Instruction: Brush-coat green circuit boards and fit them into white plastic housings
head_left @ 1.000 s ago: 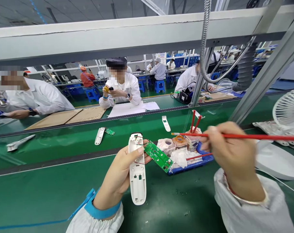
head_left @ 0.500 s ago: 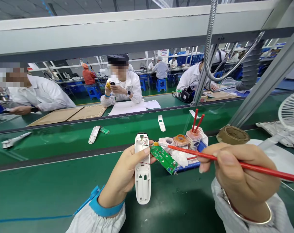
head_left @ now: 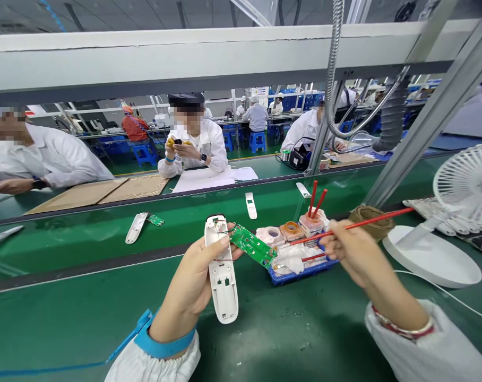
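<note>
My left hand [head_left: 195,276] is closed around a long white plastic housing [head_left: 225,292], its hollow inner side facing me. A green circuit board [head_left: 252,245], joined to the housing by thin wires, sticks out to the right from behind my left fingers. My right hand [head_left: 354,254] pinches a thin brush with a red handle [head_left: 376,218], whose tip end lies over a blue tray [head_left: 304,275]. In that tray are small open jars, one with an orange rim [head_left: 292,231], and crumpled white tissue [head_left: 291,257]. Another jar [head_left: 310,222] holds red-handled sticks standing upright.
On the green belt beyond lie a white housing [head_left: 136,228] with its board and a white cover [head_left: 251,206]. A white fan [head_left: 432,254] and a brown tape roll [head_left: 370,220] stand at right. Co-workers sit opposite; a blue wrist cord [head_left: 66,367] trails left.
My right hand has drawn the brush away from the circuit board, back over the tray of jars. My left hand still holds the housing and board. The view has shifted slightly right.
</note>
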`<state>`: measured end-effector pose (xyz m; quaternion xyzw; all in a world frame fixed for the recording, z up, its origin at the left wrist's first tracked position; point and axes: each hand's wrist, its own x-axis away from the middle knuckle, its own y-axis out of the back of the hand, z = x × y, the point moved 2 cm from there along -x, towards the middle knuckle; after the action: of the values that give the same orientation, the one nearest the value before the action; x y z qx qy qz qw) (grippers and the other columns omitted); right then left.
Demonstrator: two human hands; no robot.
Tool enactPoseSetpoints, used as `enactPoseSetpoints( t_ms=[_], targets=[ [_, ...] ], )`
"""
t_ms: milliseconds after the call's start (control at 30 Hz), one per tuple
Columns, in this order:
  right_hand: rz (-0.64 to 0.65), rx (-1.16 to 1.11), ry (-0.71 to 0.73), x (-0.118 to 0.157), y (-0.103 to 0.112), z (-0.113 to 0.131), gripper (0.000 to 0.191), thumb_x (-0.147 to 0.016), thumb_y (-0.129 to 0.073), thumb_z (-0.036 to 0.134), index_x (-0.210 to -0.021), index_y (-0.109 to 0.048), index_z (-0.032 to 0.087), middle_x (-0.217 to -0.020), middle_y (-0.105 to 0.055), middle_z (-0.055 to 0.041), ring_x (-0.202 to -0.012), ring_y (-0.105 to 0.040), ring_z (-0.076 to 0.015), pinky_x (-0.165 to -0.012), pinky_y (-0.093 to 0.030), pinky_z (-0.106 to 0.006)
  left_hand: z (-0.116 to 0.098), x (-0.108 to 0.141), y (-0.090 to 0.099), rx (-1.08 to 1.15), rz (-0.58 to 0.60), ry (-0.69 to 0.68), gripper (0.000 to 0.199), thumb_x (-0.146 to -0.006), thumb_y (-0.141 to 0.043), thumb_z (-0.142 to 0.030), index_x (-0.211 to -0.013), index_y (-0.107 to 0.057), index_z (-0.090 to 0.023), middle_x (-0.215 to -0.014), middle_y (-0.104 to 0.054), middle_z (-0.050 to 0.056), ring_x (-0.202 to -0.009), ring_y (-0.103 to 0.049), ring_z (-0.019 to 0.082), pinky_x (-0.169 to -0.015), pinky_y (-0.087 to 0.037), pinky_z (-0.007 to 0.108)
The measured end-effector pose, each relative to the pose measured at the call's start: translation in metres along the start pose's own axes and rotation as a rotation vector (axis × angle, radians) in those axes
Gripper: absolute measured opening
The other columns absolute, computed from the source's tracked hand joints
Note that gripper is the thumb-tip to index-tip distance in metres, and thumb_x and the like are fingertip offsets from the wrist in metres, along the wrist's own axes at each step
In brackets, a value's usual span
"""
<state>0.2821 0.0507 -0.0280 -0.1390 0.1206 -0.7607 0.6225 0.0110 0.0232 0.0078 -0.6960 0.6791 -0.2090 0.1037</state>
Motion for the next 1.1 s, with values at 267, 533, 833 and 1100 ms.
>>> enactPoseSetpoints(
  t_ms=[267, 533, 833, 1100],
  targets=[
    [0.118, 0.027, -0.506, -0.007, 0.013, -0.054, 0.020, -0.093, -0.046, 0.022, -0.090, -0.059, 0.007, -0.091, -0.070, -0.0175, -0.056, -0.067, -0.0112, -0.052, -0.057, -0.018, 0.001, 0.009, -0.008, 0.057, 0.042, 0.031, 0.015, -0.073, -0.068, -0.019, -0.088, -0.066, -0.016, -0.074, -0.060, -0.001, -0.072, -0.061, 0.012, -0.084, -0.054, 0.035],
    [0.253, 0.070, -0.593, -0.021, 0.030, -0.043, 0.031, -0.095, -0.042, 0.021, -0.076, -0.061, 0.005, -0.058, -0.067, -0.0098, -0.044, -0.063, -0.0091, -0.043, -0.051, -0.011, 0.000, 0.019, -0.013, 0.090, 0.121, 0.036, 0.077, -0.072, -0.058, -0.002, -0.137, -0.033, -0.033, -0.082, -0.059, -0.004, -0.071, -0.060, 0.010, -0.090, -0.049, 0.038],
    [0.824, -0.075, -0.453, 0.039, -0.050, -0.026, 0.038, -0.087, -0.054, 0.039, -0.116, -0.057, 0.013, -0.102, -0.066, -0.0143, -0.082, -0.068, -0.0209, -0.068, -0.055, -0.031, 0.017, 0.019, -0.015, -0.028, 0.332, 0.036, 0.080, -0.077, -0.063, -0.017, -0.143, -0.020, -0.032, -0.111, -0.061, 0.005, -0.086, -0.058, 0.016, -0.083, -0.045, 0.032],
    [0.947, -0.150, -0.474, 0.027, -0.059, -0.037, 0.039, -0.083, -0.062, 0.034, -0.118, -0.053, 0.018, -0.099, -0.066, -0.0098, -0.073, -0.067, -0.0154, -0.057, -0.051, -0.021, 0.010, 0.019, -0.012, -0.087, 0.296, 0.047, 0.082, -0.079, -0.062, -0.020, -0.145, -0.014, -0.031, -0.123, -0.056, 0.006, -0.085, -0.057, 0.014, -0.079, -0.042, 0.028]
  ],
)
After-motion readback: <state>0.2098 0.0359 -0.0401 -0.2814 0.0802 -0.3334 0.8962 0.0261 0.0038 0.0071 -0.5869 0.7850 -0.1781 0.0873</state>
